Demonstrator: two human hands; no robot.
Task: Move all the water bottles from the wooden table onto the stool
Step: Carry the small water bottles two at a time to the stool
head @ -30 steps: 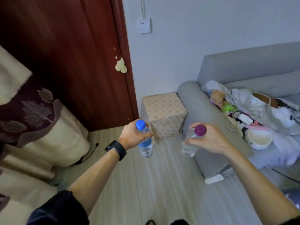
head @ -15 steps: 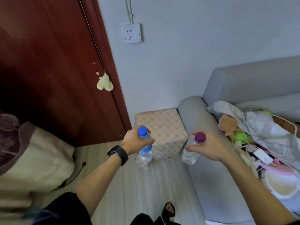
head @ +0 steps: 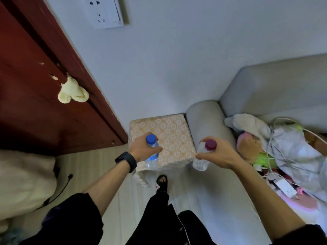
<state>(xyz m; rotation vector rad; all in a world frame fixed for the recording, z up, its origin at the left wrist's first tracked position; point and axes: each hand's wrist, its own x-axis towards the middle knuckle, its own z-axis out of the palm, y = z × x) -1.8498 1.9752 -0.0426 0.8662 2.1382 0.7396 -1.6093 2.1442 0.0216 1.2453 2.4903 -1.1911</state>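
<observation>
Two bottles carried: your left hand [head: 141,150] grips the blue-capped clear plastic bottle [head: 151,159] over the beige patterned square stool [head: 173,131], and your right hand [head: 221,155] grips the purple-capped clear plastic bottle [head: 200,163] just right of it. Next, set both upright.

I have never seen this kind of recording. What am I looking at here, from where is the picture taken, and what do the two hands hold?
There is no machine here. A person wears a wide-angle camera on the head, so you look down along their own arms. The left hand, with a black watch at the wrist, grips a blue-capped bottle. The right hand grips a purple-capped bottle. In front stands a patterned stool, beside a grey sofa piled with clothes. Both bottles seem held in the air, not yet set on the stool.
</observation>
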